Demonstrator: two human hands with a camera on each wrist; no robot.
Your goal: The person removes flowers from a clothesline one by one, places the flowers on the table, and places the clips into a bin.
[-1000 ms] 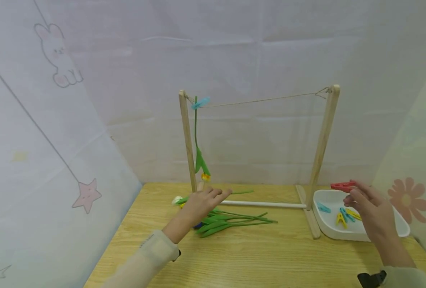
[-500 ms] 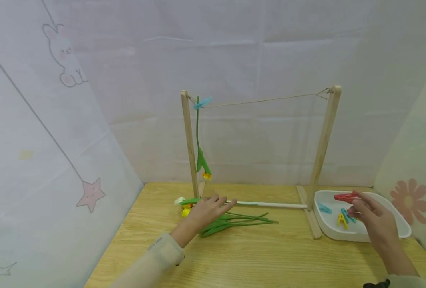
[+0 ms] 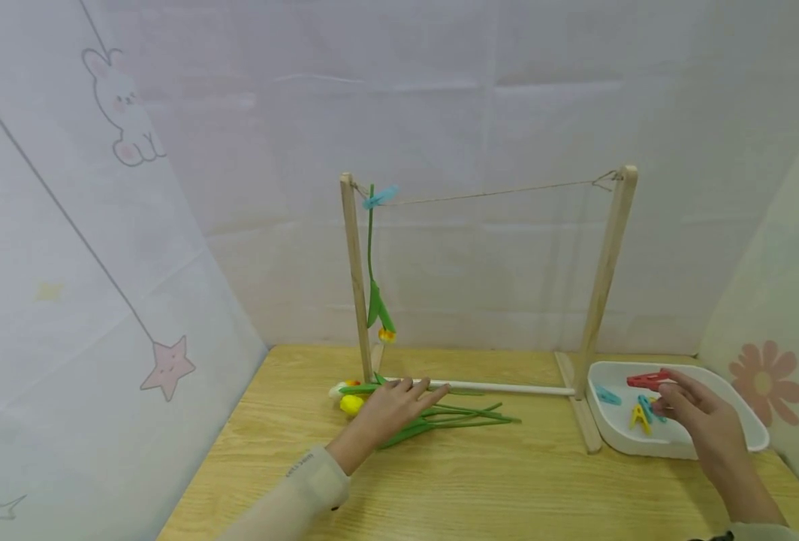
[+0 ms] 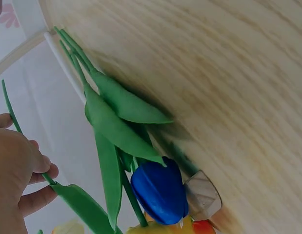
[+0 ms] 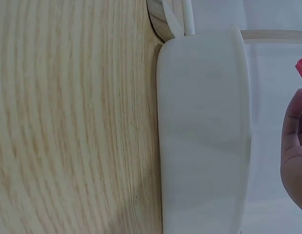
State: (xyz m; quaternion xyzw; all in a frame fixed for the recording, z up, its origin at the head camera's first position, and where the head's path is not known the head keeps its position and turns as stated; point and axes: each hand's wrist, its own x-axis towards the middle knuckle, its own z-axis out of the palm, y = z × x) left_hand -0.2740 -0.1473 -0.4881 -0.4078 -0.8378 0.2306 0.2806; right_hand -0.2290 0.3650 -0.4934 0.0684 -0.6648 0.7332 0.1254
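Note:
My left hand point(image 3: 394, 409) pinches the stem of an artificial tulip point(image 4: 82, 207) between thumb and fingers, over the other tulips on the table. Its pale flower head point(image 3: 336, 391) points left and the thin stem end sticks out right. Beneath lie several tulips with green leaves point(image 4: 111, 122); a blue tulip point(image 4: 160, 190) shows in the left wrist view, and a yellow tulip point(image 3: 352, 406) left of the hand in the head view. Over the white tray point(image 3: 656, 448) my right hand point(image 3: 707, 413) holds a red clothespin point(image 3: 645, 380) in its fingertips.
A wooden frame point(image 3: 605, 278) with a string point(image 3: 494, 194) stands at the back. From the string's left end an orange-yellow tulip point(image 3: 373, 300) hangs upside down by a light-blue clothespin point(image 3: 381, 197). Blue and yellow clothespins point(image 3: 639, 418) lie in the tray. A white rod point(image 3: 508, 387) joins the posts.
My left hand has come lower and slightly right with the pale tulip, whose stem now sits nearer the pile. My right hand has lowered a little, the red clothespin still held.

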